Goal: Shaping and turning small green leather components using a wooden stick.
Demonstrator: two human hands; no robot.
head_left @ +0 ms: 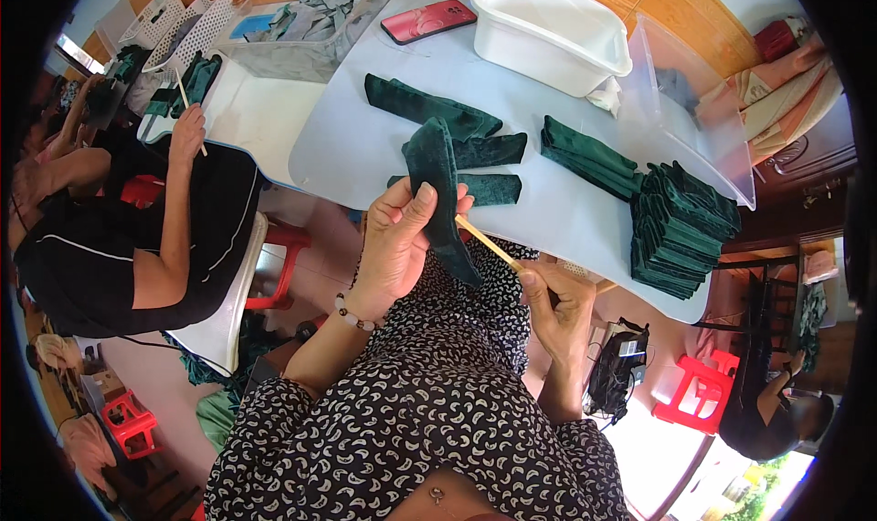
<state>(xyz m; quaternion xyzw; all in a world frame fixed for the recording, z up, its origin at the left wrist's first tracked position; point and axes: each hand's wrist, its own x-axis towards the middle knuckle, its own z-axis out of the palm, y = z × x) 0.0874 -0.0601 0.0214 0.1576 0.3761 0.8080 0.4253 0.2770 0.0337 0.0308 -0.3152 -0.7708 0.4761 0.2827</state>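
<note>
My left hand is closed on a dark green velvet strip, its thumb pressed on the front; the strip bends above and below the fingers. In my right hand is a thin wooden stick, gripped near its lower end. The stick's upper end meets the strip beside my left fingers; whether it goes inside the fabric is hidden. Just beyond, several similar green velvet strips lie on the pale table. To the right are a flat velvet bundle and a tall stack of folded velvet pieces.
A white tub, a red phone and a clear bin stand along the table's back. Further left is a clear box of fabric. A co-worker sits at my left, holding a stick. Red stools stand on the floor.
</note>
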